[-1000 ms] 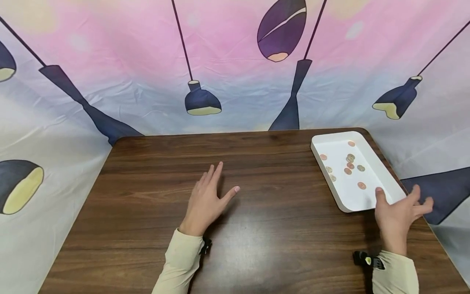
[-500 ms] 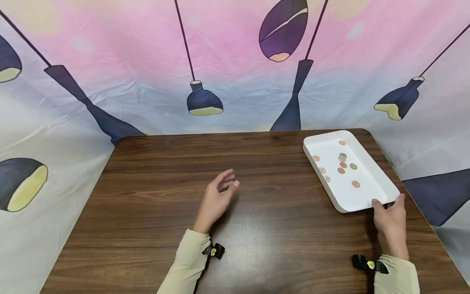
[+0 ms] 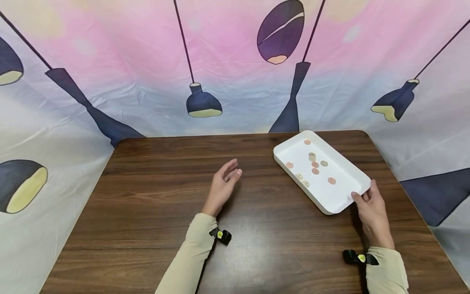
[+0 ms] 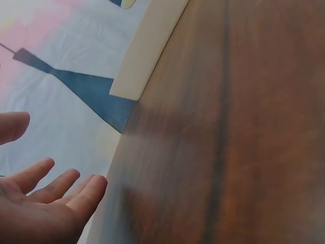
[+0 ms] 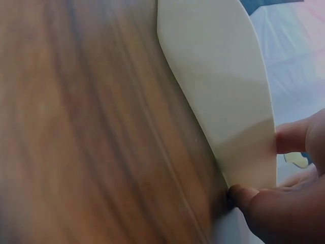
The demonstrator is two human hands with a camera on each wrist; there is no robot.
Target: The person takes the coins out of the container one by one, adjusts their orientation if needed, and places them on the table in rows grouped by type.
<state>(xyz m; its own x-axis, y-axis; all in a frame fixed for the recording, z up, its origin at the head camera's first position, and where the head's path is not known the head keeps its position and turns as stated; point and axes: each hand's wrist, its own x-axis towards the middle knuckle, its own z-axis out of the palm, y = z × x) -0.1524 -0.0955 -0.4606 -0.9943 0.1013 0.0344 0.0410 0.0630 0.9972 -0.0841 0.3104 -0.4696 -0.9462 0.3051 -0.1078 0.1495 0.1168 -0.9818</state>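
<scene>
Possibly the coins (image 3: 315, 165) risked sliding if the tray (image 3: 346, 181), on the right of the table (image 3: 147, 183), tipped — the right hand (image 3: 373, 216) pinched only its near end, the left hand (image 3: 222, 185) holding nothing.

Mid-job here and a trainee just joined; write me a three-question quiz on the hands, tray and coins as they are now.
1. Which hand grips the white tray?
2. True or false: every coin lies outside the tray.
3. The left hand is: A) pinching a coin; B) holding nothing; C) pressing the tray's rim.

Key: 1. The right hand. 2. False; the coins lie inside it. 3. B.
</scene>
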